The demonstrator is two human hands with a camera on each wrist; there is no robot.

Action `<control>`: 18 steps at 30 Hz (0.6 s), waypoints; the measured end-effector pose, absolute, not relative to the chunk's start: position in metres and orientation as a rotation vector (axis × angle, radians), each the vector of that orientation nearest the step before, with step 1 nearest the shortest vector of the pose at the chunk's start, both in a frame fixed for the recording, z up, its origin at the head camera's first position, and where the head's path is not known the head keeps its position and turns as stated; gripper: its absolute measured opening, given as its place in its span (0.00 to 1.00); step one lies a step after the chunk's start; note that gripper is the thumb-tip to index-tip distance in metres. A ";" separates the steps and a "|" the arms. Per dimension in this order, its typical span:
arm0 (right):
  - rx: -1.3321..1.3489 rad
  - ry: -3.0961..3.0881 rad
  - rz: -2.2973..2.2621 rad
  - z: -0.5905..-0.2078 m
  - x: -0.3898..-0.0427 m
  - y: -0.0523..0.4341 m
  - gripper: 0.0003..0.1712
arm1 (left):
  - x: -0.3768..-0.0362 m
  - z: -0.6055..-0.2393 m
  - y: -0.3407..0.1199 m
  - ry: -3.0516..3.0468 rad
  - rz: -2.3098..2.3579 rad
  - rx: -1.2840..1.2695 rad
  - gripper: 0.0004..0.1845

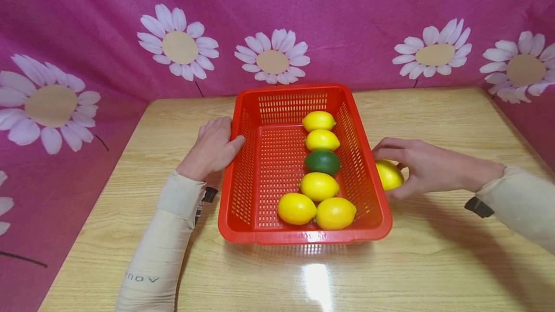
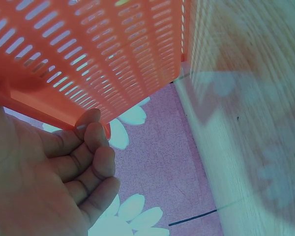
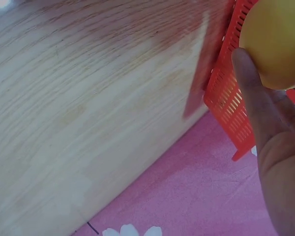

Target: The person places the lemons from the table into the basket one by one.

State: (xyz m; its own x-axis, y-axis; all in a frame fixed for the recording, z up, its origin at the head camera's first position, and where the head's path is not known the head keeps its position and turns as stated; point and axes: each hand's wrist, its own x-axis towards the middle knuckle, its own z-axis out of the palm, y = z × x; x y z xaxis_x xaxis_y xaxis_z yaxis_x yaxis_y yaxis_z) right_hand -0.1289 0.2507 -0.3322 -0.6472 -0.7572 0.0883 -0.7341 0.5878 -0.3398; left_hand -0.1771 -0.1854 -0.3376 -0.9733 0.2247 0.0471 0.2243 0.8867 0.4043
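A red plastic basket (image 1: 277, 153) with slotted walls stands on the table. My left hand (image 1: 212, 148) holds its left rim, thumb over the edge. In the left wrist view, the curled fingers (image 2: 96, 162) of that hand lie at the rim outside the slotted wall. Just outside the basket's right wall, my right hand (image 1: 427, 165) grips a yellow lemon (image 1: 389, 175) between thumb and fingers. The right wrist view shows this lemon (image 3: 278, 44) close up beside the wall. Inside the basket lie several yellow lemons (image 1: 318, 187) and one green lemon-shaped fruit (image 1: 323, 162), mostly along the right side.
The light wooden table (image 1: 433, 264) carries the basket near its middle. A pink cloth (image 1: 338, 23) with large white daisies hangs behind and at both sides of the table. The basket's left part shows a bare slotted floor (image 1: 277, 158).
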 end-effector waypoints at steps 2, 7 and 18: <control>-1.275 2.740 -0.539 -0.330 -0.128 0.252 0.32 | -0.177 -0.337 -0.185 3.050 0.661 0.359 0.17; -1.249 2.756 -0.517 -0.327 -0.127 0.253 0.34 | -0.177 -0.338 -0.185 3.046 0.672 0.358 0.17; -1.204 2.804 -0.473 -0.315 -0.127 0.257 0.39 | -0.178 -0.339 -0.185 3.048 0.671 0.363 0.18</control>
